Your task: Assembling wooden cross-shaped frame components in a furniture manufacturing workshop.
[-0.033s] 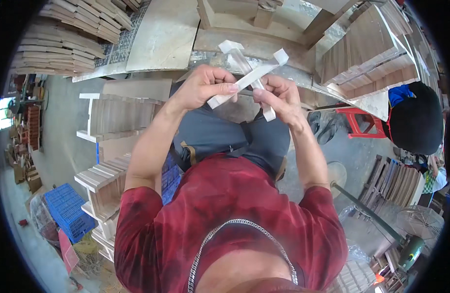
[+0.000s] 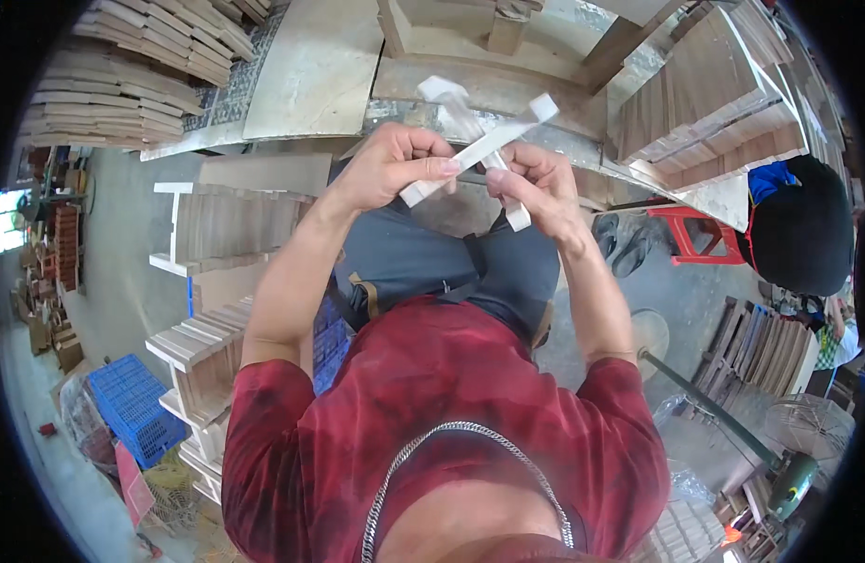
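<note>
Wooden strips (image 2: 484, 148): two, crossed X. Left hand (image 2: 392, 169) pinched closed on one, 8 o'clock end; right hand (image 2: 541, 190) pinched on other, 5 o'clock end. No visible change from last frame; reads as steady hold. Table (image 2: 568, 138) at 12, stacked boards (image 2: 695, 103) between 2 and 3.

A person's left forearm (image 2: 296, 272) and right forearm (image 2: 599, 302), both bare, reach forward and slant inward from bent elbows (image 2: 266, 347), with the left hand (image 2: 393, 171) and right hand (image 2: 543, 195) near each other, the left slightly farther forward, thumbs (image 2: 428, 170) pointing inward, fingers (image 2: 423, 142) curled, each hand closed in a pinch
</note>
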Available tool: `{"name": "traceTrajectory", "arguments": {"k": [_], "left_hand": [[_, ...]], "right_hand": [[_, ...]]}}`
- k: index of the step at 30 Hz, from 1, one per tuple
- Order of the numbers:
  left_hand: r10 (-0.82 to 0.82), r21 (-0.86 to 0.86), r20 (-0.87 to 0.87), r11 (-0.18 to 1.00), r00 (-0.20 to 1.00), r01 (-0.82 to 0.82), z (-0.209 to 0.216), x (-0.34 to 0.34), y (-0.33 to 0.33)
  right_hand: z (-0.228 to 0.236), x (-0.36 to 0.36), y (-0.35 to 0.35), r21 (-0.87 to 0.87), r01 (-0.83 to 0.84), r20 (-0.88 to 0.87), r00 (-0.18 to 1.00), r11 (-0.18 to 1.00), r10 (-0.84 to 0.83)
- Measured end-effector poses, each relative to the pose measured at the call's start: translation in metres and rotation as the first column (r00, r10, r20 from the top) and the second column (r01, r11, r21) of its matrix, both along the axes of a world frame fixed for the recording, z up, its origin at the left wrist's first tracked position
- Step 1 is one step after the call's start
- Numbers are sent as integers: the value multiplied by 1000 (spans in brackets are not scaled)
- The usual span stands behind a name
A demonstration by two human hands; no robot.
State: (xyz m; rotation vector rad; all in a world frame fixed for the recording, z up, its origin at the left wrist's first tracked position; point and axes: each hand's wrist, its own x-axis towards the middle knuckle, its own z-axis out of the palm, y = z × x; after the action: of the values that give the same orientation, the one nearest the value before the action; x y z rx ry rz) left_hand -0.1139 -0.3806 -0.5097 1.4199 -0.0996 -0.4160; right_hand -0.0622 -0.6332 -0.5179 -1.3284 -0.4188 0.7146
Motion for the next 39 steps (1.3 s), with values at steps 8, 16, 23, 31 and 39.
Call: {"name": "traceTrajectory", "arguments": {"k": [8, 16, 23, 31, 39], "left_hand": [[-10, -96, -45, 995, 999, 5, -2, 18, 0], [-79, -48, -98, 996, 992, 75, 1, 33, -8], [-5, -91, -108, 996, 994, -5, 16, 59, -49], [16, -50, -58, 999, 998, -19, -7, 62, -67], [23, -123, -201, 991, 979, -49, -42, 57, -51]], "right_hand": [[-10, 1, 1, 144, 73, 9, 997, 987, -75], [-22, 15, -8, 186, 55, -55, 997, 981, -45], [-10, 39, -19, 147, 126, 59, 989, 981, -136], [-5, 59, -26, -294, 76, 149, 988, 953, -33], [-40, 49, -24, -308, 141, -129, 974, 941, -188]]}}
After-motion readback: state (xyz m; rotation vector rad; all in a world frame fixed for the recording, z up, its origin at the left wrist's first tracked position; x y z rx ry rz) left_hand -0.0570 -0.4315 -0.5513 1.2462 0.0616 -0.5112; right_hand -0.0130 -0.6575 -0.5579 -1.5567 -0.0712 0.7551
